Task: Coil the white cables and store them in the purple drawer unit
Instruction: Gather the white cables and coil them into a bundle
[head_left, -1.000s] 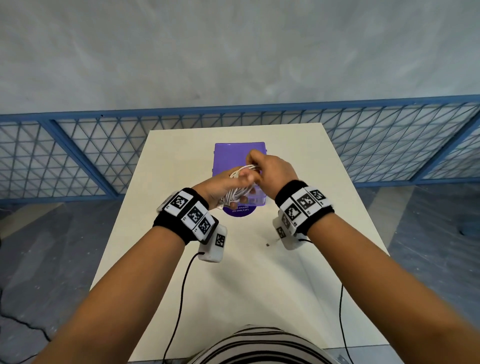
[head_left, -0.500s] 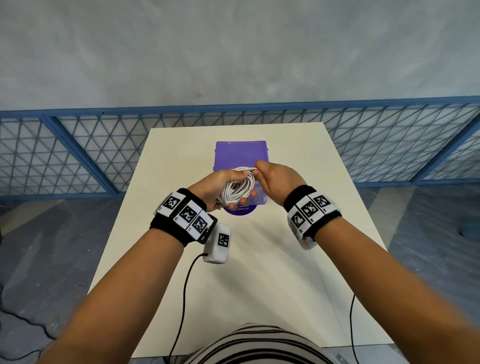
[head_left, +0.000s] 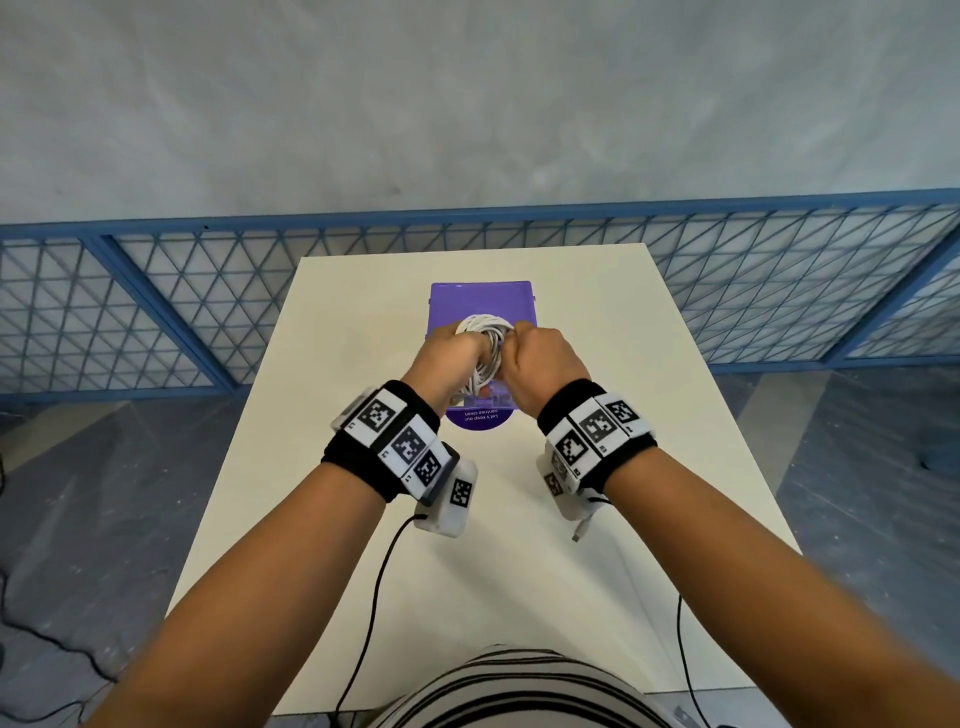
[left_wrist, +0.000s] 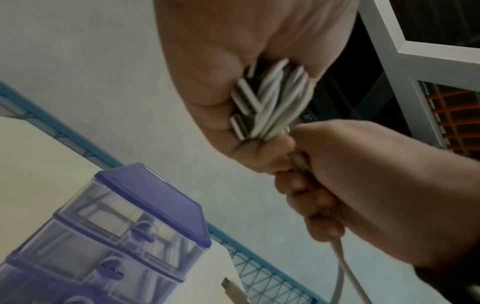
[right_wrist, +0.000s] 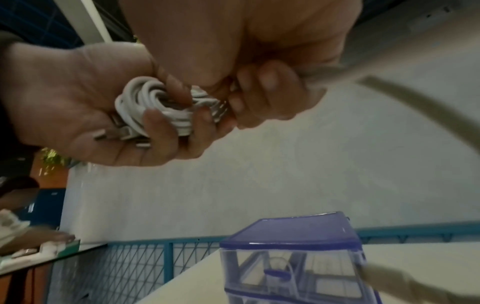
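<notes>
Held above the purple drawer unit (head_left: 480, 306) on the table (head_left: 597, 364): white cable coil (right_wrist: 153, 102) clamped in curled left hand (head_left: 449, 358) fingers (right_wrist: 158, 123), loose strand gripped by closed right hand (head_left: 540, 364) fingers (left_wrist: 306, 185).

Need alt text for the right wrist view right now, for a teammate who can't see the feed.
The left hand cradles a coil of white cables in its palm while the right hand grips a loose cable end trailing off to the right. Below stands the purple drawer unit on a cream table, its drawers closed.
</notes>
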